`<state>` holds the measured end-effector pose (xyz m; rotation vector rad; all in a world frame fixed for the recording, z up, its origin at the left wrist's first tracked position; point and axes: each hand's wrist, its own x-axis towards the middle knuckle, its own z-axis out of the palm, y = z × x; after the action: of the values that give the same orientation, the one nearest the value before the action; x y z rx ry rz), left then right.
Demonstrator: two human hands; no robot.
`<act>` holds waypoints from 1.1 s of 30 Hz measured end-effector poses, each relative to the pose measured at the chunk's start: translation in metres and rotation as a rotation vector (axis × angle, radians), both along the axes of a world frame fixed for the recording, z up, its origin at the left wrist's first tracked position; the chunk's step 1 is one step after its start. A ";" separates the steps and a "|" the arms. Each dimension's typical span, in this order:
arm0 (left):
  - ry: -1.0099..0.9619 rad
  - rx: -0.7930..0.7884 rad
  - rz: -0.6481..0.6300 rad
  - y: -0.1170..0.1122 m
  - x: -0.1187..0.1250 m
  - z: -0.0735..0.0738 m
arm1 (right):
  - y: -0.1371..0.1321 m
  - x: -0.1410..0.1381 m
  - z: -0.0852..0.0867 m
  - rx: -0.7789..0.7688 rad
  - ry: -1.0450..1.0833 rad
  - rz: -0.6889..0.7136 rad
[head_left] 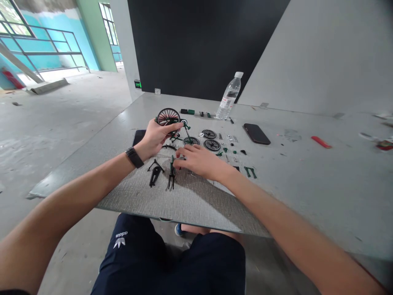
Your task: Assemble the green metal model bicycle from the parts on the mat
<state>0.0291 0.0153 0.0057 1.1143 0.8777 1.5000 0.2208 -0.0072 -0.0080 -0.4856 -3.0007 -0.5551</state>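
Unfinished room: bare concrete floor (pixel 92 98) at left, running back to a blue-painted wall (pixel 66 47).
Black panel (pixel 196 45): upright behind the work surface.
Grey tabletop (pixel 307 196): bears the loose parts, most of them ahead and to the right of the hands.
Water bottle (pixel 229 98): standing beyond the parts, cap on.
Left hand (pixel 156 135): thumb and fingers pinch the model bicycle (pixel 168 116), one spoked wheel showing above the grip; best kept on the rigid frame, since thin spokes would probably bend under pressure.
Right hand (pixel 196 159): fingers curled low over the tabletop, beside the miniature fork (pixel 172 180); whether they pinch anything cannot be told. Careful work would call for fingertips only, clear of neighbouring pieces.
Smartphone (pixel 256 134): lying flat, right of the parts.
Loose wheels (pixel 212 145): two, flat and side by side beyond the right hand.
Green bracket (pixel 250 172): right of the right wrist.
Tiny fittings (pixel 235 152): scattered nearby; easily lost, so best lifted singly.
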 end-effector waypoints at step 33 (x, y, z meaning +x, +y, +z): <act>-0.021 -0.040 0.014 0.005 -0.003 -0.005 | 0.024 0.085 0.036 -0.343 0.648 -0.580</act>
<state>0.0260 0.0201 0.0007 1.0629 0.8992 1.4969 0.3060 0.0168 0.0279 -1.2851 -2.2984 0.1140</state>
